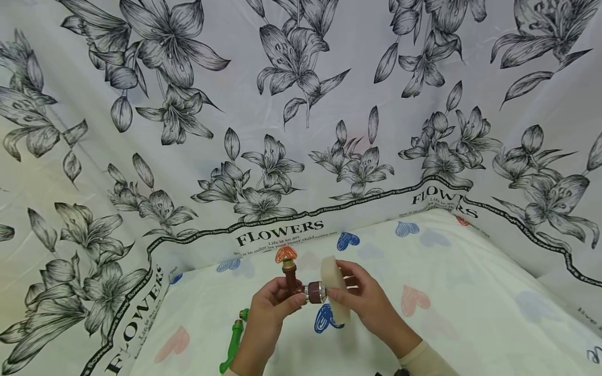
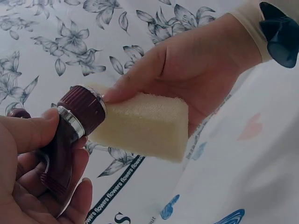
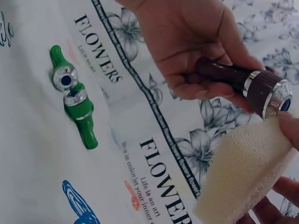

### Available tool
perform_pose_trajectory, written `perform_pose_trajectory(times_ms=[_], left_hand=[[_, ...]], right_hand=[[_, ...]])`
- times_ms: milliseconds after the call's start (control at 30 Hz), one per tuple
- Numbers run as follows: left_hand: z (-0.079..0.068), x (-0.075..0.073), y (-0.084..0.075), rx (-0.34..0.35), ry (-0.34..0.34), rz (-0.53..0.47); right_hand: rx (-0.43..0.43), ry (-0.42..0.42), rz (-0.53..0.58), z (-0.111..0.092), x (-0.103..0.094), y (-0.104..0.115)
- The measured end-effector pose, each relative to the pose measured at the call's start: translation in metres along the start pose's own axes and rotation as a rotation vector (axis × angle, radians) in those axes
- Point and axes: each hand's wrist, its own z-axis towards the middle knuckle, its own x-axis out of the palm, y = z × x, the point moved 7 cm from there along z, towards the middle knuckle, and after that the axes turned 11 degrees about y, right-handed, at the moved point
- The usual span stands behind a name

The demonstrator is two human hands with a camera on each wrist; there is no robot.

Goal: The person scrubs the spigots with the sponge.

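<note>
My left hand grips a maroon plastic tap with chrome bands and a brass-coloured threaded end. The tap's round head points toward my right hand. That hand holds a cream sponge block between thumb and fingers. In the left wrist view, the sponge lies right beside the banded head of the tap, and my right thumb reaches to the head's rim. Numbers and a blue centre show on the head of the tap in the right wrist view. My left palm partly hides the tap's body.
Two green taps with chrome heads lie together on the cloth, one touching the other. White heart-print cloth covers the surface. A hanging curtain with black lilies and lettering stands behind. Something dark peeks in at the bottom edge.
</note>
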Motion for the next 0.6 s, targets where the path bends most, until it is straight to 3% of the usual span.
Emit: perform_pose_trajectory(times_ms=[200, 367, 500, 600], left_hand=[[0.004, -0.005, 0.004, -0.024, -0.043, 0.045], [0.008, -0.016, 0.014, -0.065, -0.112, 0.072], [0.008, -0.019, 0.017, -0.048, -0.127, 0.050], [0.009, -0.024, 0.020, -0.035, -0.163, 0.091]], right_hand=[[0.000, 0.048, 0.049, -0.004, 0.009, 0.000], [-0.062, 0.096, -0.023, -0.008, 0.022, 0.011], [-0.077, 0.110, -0.064, -0.008, 0.021, 0.012], [-0.109, 0.105, -0.074, -0.008, 0.016, 0.012]])
